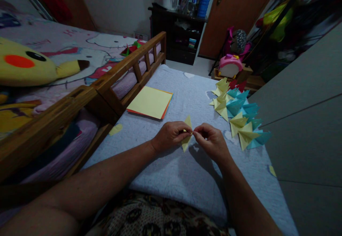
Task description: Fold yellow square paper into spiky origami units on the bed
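A yellow folded origami paper (pixel 186 144) with pointed ends is held just above the bedding. My left hand (pixel 172 134) pinches it from the left, thumb and forefinger closed on its middle. From the right, the thumb and forefinger of my right hand (pixel 210 140) close on a small tip of the same paper. My fingers cover the paper's centre. Beyond my left hand lies a stack of square paper sheets (pixel 151 102), pale yellow on top with orange and blue edges showing. Right of my right hand stand several finished folded pieces, yellow ones (pixel 247 134) and blue ones (pixel 236 106).
A wooden bed rail (pixel 120 67) runs along the left, with a yellow plush toy (pixel 24 63) on the bed behind it. Red folded pieces (pixel 237 85) sit at the far right. A pale cabinet panel (pixel 307 122) borders the right side; a pink toy (pixel 230 67) is beyond.
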The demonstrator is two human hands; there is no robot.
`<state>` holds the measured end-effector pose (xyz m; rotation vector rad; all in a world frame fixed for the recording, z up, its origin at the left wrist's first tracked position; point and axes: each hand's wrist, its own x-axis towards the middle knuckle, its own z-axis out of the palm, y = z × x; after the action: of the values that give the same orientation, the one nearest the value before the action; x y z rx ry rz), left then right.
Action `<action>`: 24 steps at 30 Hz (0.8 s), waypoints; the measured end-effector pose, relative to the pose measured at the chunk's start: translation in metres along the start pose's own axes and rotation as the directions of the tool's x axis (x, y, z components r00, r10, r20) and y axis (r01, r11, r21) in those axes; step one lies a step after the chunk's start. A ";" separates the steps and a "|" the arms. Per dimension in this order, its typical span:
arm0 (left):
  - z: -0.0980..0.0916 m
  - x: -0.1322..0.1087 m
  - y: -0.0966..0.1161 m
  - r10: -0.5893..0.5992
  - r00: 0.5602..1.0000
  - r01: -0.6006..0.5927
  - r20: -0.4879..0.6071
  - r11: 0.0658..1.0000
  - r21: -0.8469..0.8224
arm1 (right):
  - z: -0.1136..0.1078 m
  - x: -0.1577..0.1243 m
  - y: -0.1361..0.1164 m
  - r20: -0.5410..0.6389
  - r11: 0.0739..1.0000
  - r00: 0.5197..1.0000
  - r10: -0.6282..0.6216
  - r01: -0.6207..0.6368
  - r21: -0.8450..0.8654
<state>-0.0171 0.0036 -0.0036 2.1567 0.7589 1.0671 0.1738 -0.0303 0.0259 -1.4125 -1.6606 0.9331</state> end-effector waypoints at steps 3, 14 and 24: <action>-0.001 0.000 0.000 -0.008 1.000 0.008 0.007 1.000 -0.003 | 0.002 0.001 0.001 -0.010 1.000 1.000 0.002 -0.003 -0.017; -0.002 -0.001 -0.001 -0.006 1.000 0.006 0.025 1.000 0.003 | 0.006 0.002 0.002 0.082 0.956 0.970 0.229 -0.240 0.171; -0.001 -0.001 -0.001 -0.012 1.000 0.011 0.023 1.000 0.028 | 0.001 0.001 0.001 0.036 0.998 0.998 0.056 -0.055 -0.018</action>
<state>-0.0186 0.0038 -0.0046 2.1815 0.7785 1.0301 0.1729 -0.0290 0.0246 -1.4676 -1.6671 0.9829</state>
